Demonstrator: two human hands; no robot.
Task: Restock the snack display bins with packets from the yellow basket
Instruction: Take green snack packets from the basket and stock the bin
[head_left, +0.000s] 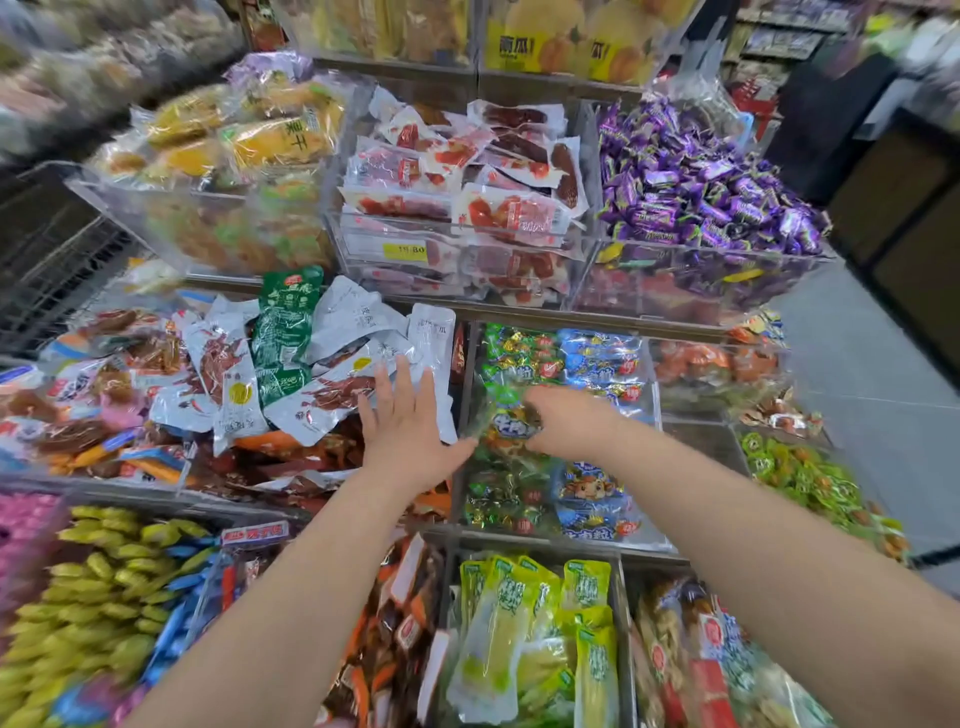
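At the snack bins, left hand spreads flat on white packets; right hand, blurred, grip unclear, dips among sweets. Yellow basket out of view. Packets want pressing level, below the rim.

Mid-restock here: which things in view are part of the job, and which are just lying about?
In the job: left hand, flat over the grey-white packets; right hand, blurred, at the blue-green candy packets. Yellow basket is out of view.
Lying about: purple sweets; red meat packs; pale green packs; yellow candies; price tag.
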